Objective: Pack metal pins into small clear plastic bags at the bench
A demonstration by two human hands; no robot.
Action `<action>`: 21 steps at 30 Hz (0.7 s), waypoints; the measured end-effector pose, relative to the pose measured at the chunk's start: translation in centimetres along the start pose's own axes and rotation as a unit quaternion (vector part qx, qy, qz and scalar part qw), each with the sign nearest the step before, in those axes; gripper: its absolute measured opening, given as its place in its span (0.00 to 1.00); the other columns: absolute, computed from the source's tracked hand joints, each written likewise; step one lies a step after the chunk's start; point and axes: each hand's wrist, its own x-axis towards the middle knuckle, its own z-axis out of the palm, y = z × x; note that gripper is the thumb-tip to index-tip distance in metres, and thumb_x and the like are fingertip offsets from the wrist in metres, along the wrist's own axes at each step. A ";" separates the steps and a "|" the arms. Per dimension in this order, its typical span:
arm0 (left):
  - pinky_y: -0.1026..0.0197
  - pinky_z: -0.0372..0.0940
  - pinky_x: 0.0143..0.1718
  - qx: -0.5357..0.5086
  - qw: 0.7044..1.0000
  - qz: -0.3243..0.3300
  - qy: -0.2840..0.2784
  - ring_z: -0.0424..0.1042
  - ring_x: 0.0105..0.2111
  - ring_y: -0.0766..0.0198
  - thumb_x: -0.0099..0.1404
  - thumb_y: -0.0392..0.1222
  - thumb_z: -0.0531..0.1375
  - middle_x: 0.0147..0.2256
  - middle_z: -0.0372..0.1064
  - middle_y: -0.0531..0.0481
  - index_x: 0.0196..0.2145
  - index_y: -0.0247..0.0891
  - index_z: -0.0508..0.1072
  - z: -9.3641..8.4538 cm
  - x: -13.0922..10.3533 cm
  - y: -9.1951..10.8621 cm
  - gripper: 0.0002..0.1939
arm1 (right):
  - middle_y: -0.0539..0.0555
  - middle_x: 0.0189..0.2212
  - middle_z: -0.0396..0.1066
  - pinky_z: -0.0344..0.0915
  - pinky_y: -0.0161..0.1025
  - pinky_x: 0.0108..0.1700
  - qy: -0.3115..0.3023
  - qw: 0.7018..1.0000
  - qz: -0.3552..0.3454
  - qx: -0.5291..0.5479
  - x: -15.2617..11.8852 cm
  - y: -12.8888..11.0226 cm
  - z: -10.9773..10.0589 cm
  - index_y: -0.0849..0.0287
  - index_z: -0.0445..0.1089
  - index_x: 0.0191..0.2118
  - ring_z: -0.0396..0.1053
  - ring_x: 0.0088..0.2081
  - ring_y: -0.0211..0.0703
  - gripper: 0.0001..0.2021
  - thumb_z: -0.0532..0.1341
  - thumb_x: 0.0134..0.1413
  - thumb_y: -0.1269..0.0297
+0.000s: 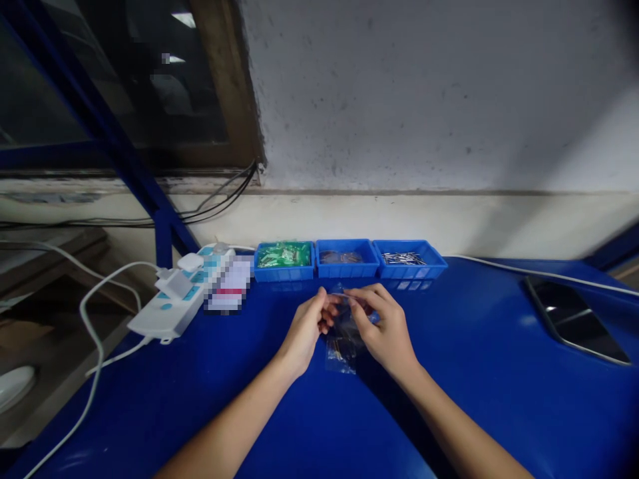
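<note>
Between my two hands hangs a small clear plastic bag point(341, 352), with some thin metallic pieces showing in its lower part. My left hand point(310, 326) pinches the bag's upper left edge between thumb and fingers. On the other side, my right hand point(382, 322) grips the upper right edge with its fingertips. Just beyond the hands stand three blue bins in a row. The left bin point(284, 273) holds green-and-clear packets, the middle bin point(348, 269) brownish small parts, and the right bin point(413, 271) thin silvery metal pins.
A white power strip point(172, 316) with plugs and cables lies on the left, beside a blurred white-and-pink packet point(229, 286). To the right a dark phone point(574, 319) rests on the blue table point(309, 432). A white cable point(544, 271) runs along the back right.
</note>
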 end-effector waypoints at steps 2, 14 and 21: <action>0.67 0.52 0.24 -0.047 0.999 -0.012 -0.005 0.60 0.23 0.71 0.58 0.50 0.60 0.25 0.64 0.52 0.29 0.34 0.71 -0.2 0.2 0.0 0.14 | 0.54 0.34 0.65 0.66 0.38 0.35 -0.019 0.999 -0.044 -0.025 -0.2 0.4 0.2 0.54 0.73 0.41 0.66 0.34 0.41 0.15 0.52 0.54 0.72; 0.64 0.61 0.32 0.290 0.924 0.245 0.042 0.67 0.31 0.65 0.61 0.34 0.56 0.31 0.67 0.50 0.32 0.38 0.71 -0.7 -0.1 -0.3 0.04 | 0.57 0.37 0.65 0.65 0.44 0.43 -0.039 0.992 0.113 0.037 0.1 -0.6 0.5 0.58 0.74 0.35 0.65 0.42 0.48 0.12 0.55 0.55 0.58; 0.58 0.61 0.41 0.370 0.891 0.254 0.069 0.65 0.41 0.59 0.62 0.37 0.55 0.39 0.66 0.46 0.39 0.41 0.73 -0.6 -0.1 0.3 0.09 | 0.53 0.28 0.71 0.64 0.36 0.30 -0.100 0.980 0.151 0.083 3.0 -0.2 1.6 0.60 0.72 0.36 0.67 0.28 0.40 0.10 0.54 0.57 0.65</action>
